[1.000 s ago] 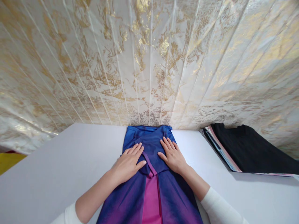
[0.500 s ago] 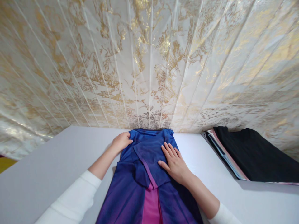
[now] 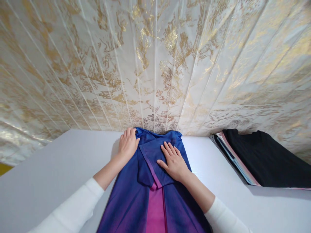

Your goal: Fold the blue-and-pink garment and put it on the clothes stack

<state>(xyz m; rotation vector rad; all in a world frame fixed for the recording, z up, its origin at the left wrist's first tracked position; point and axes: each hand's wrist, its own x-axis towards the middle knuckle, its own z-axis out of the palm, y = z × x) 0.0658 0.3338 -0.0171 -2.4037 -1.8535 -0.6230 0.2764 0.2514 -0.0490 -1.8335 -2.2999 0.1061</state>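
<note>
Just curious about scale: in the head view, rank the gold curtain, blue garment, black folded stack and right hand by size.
1. gold curtain
2. blue garment
3. black folded stack
4. right hand
Garment lies nearer the camera.

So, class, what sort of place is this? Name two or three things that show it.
Probably a workroom for folding clothes: a blue-purple garment lies flat on a white table, touched by the left hand and right hand, folded clothes are stacked at the right, and a gold-patterned curtain hangs behind.
</note>
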